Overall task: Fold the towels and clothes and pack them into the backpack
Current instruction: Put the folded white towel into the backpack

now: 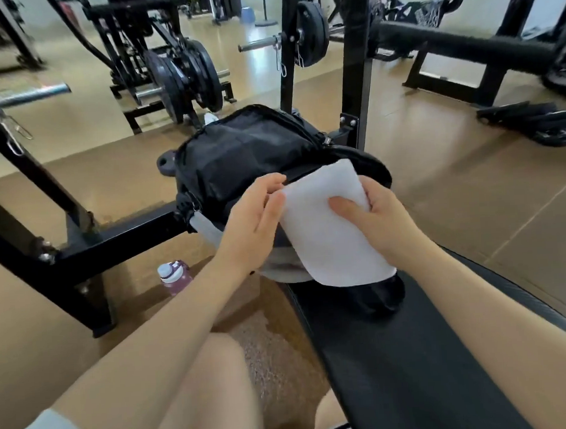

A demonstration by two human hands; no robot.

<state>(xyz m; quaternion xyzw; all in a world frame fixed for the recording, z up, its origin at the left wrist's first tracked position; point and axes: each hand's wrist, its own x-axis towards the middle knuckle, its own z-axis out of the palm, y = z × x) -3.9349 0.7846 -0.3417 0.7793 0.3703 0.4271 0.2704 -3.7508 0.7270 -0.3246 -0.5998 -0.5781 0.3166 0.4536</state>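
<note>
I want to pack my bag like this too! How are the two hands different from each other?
The right hand holds the folded white towel, thumb pressed on top, fingers hidden behind it. The left hand holds nothing; its fingers lie fairly straight against the towel's left edge. The right hand sits beside the towel's right edge, the left hand opposite. Both hover at the mouth of the open black backpack on the bench.
</note>
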